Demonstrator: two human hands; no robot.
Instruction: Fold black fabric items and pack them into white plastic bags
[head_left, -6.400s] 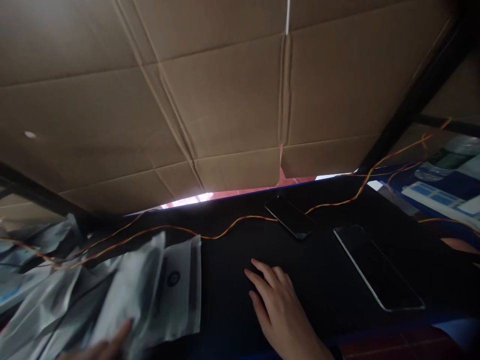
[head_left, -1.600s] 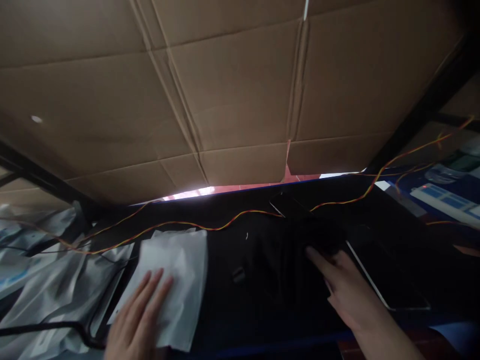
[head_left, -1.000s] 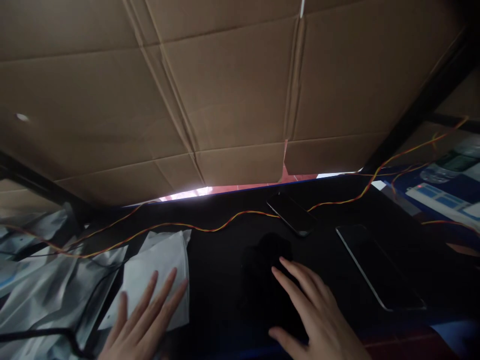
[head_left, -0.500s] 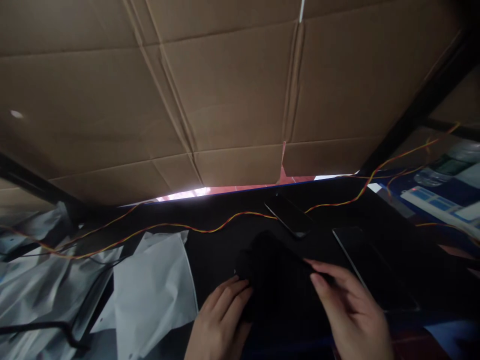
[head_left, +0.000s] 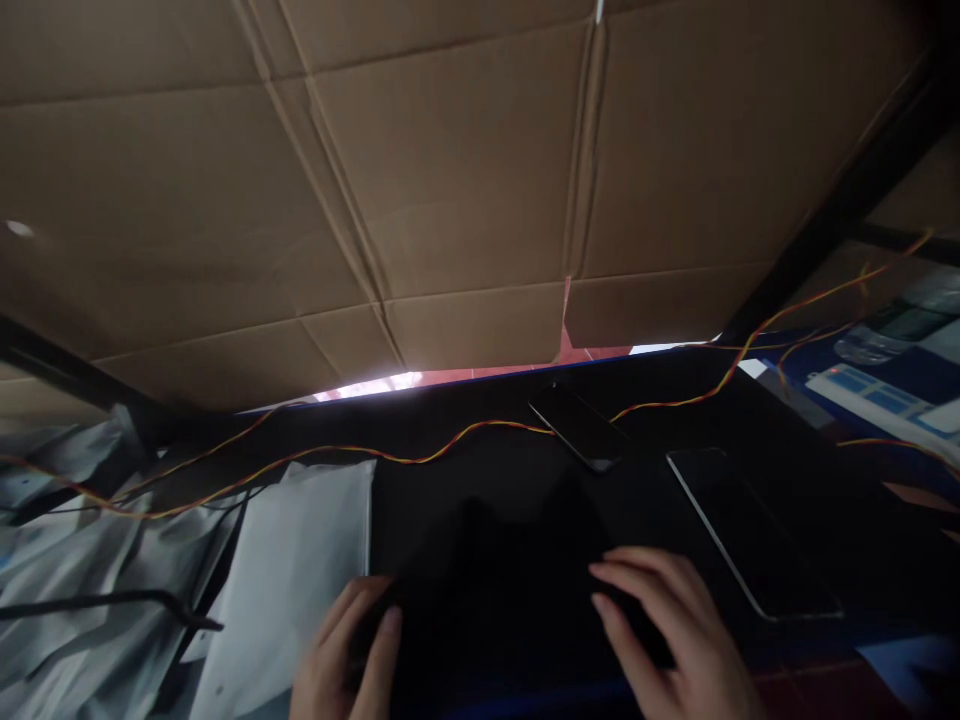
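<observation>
My left hand [head_left: 346, 650] rests at the lower right edge of a pale, frosted plastic bag [head_left: 300, 545]. Its fingers are curved and the thumb stands apart from them; I cannot tell whether it touches the bag. My right hand [head_left: 667, 630] hovers over the black table [head_left: 450, 480], thumb and fingers apart with nothing visible in them. Dark patches lie on the black surface between the hands, and I cannot make out whether they are shadow or a black thing. A phone with a clear edge [head_left: 750, 535] lies right of my right hand. Farther back lies a smaller dark phone [head_left: 576, 428].
A twisted red-yellow wire [head_left: 420, 458] runs across the table. More plastic bags [head_left: 97, 610] and a black rod [head_left: 112, 602] are at the left. Cardboard [head_left: 465, 180] stands behind. At the right are a plastic bottle [head_left: 892, 325] and a white-blue box [head_left: 870, 390].
Both hands were on a black, soft-looking thing in the middle; they have parted from it. My left hand has moved left to the pale bag, whose right edge has shifted left.
</observation>
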